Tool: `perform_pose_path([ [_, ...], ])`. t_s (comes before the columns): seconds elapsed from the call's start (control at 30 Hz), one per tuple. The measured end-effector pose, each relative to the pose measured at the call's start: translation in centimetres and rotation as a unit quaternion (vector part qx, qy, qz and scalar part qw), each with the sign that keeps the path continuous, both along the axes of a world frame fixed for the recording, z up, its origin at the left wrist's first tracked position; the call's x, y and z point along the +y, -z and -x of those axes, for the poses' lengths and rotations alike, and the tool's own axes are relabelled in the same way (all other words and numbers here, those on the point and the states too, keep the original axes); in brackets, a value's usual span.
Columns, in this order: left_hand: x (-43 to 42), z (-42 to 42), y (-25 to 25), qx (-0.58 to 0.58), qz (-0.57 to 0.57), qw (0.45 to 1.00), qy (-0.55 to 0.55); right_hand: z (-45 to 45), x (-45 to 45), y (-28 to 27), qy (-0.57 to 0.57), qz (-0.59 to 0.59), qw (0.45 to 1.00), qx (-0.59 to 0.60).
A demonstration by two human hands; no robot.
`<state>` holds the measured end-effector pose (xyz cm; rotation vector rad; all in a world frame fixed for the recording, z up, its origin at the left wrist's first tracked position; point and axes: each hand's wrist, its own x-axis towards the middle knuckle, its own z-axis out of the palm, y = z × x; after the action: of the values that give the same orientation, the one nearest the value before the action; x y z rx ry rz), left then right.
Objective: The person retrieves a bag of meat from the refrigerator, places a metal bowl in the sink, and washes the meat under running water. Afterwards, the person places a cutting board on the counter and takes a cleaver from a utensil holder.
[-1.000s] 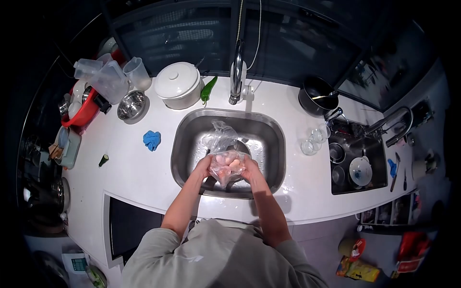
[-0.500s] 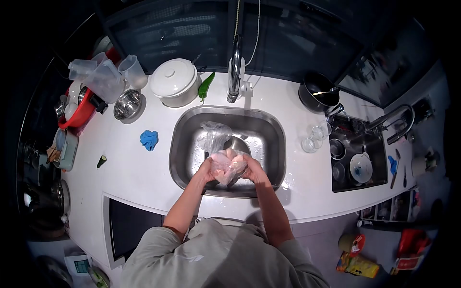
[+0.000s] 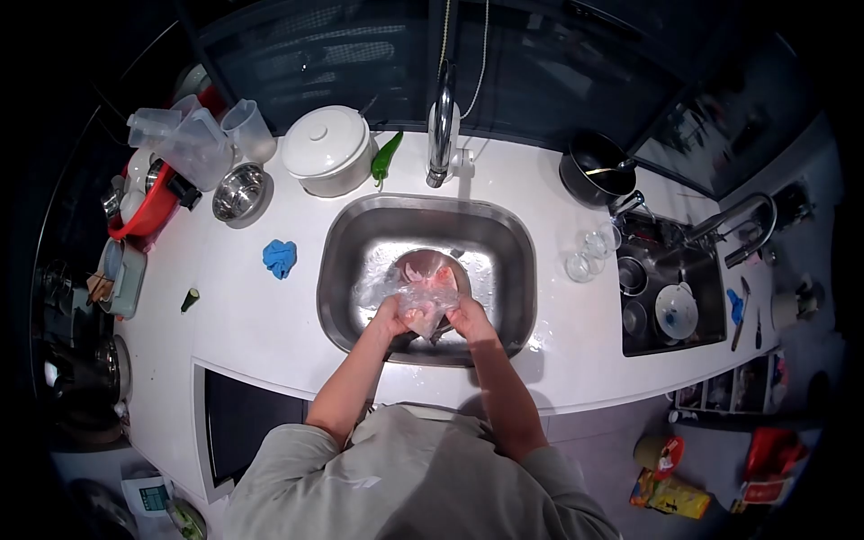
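Note:
My left hand [image 3: 391, 317] and my right hand [image 3: 468, 318] grip opposite sides of a clear plastic bag [image 3: 425, 304] over the sink [image 3: 522, 270]. Pale pink raw meat pieces [image 3: 441, 276], which look like chicken, show at the bag's far side, over a round metal bowl [image 3: 462, 268] standing in the sink. More pale meat is visible through the plastic near my hands. The bag and my hands cover the near part of the bowl. Whether every far piece is out of the bag is unclear.
A tall faucet [image 3: 441, 126] rises behind the sink. On the counter are a lidded white pot [image 3: 326, 148], a green chili pepper [image 3: 386, 159], a metal bowl [image 3: 241, 193], a crumpled blue glove or cloth [image 3: 279, 258] and glasses [image 3: 585, 259]. A black pot [image 3: 596, 171] stands right.
The bag has tipped away from me and its loose far end has dropped. Meat that was bunched between my hands now shows over the bowl, and more of the bowl is visible.

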<state>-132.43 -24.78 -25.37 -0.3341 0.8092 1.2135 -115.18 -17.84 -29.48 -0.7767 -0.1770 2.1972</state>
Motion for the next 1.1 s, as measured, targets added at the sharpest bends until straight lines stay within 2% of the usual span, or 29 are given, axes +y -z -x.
perform_pose_path([
  [0.03,0.0,-0.1,-0.3,-0.008,-0.002,1.0,-0.022,0.0,-0.3,-1.9,-0.08,-0.008,0.993,-0.081],
  [0.1,0.0,-0.4,-0.8,0.003,-0.026,0.998,-0.059,-0.4,-1.2,-6.1,-0.236,-0.024,0.942,-0.24],
  [0.2,0.3,-1.2,-2.9,0.076,-0.074,0.991,-0.084,-1.1,-1.9,-8.1,-0.352,0.095,0.92,-0.146],
  [0.27,0.0,-2.1,-6.3,0.145,-0.078,0.984,-0.071,-0.9,-2.4,-6.9,-0.311,0.066,0.946,-0.057],
  [0.33,0.1,-1.9,-4.5,0.171,-0.097,0.98,-0.034,-0.5,-2.6,-4.1,-0.241,0.017,0.97,-0.007],
  [0.43,0.2,-1.2,-3.1,0.256,-0.102,0.957,0.087,-0.2,-2.8,-3.7,-0.124,0.084,0.989,-0.016],
  [0.53,-0.4,-1.7,-5.3,0.222,-0.049,0.964,0.135,-0.2,-3.3,-5.6,-0.079,0.007,0.995,-0.055],
  [0.67,-0.9,-1.4,-4.6,0.106,-0.113,0.986,0.062,-0.3,-2.2,-2.7,-0.091,-0.034,0.991,-0.089],
  [0.73,-0.8,-1.1,-3.4,0.141,-0.128,0.979,0.077,-0.4,-2.0,-3.4,-0.12,-0.071,0.983,-0.124],
  [0.77,-0.9,-1.0,-2.8,0.159,-0.134,0.974,0.085,-0.3,-2.1,-3.7,-0.089,-0.069,0.986,-0.122],
  [0.87,-1.1,-1.4,-5.0,0.066,-0.167,0.981,0.068,0.6,-2.3,-5.9,-0.019,-0.069,0.99,-0.124],
  [0.93,-1.4,-1.8,-6.6,0.089,-0.186,0.975,0.08,0.8,-2.1,-5.9,-0.003,-0.079,0.988,-0.136],
  [1.07,-1.1,-2.1,-7.2,0.222,-0.189,0.947,0.135,0.5,-1.6,-5.2,-0.066,-0.046,0.983,-0.166],
  [1.1,-1.1,-2.1,-7.4,0.211,-0.182,0.953,0.122,0.6,-1.5,-6.1,-0.079,-0.038,0.982,-0.168],
])
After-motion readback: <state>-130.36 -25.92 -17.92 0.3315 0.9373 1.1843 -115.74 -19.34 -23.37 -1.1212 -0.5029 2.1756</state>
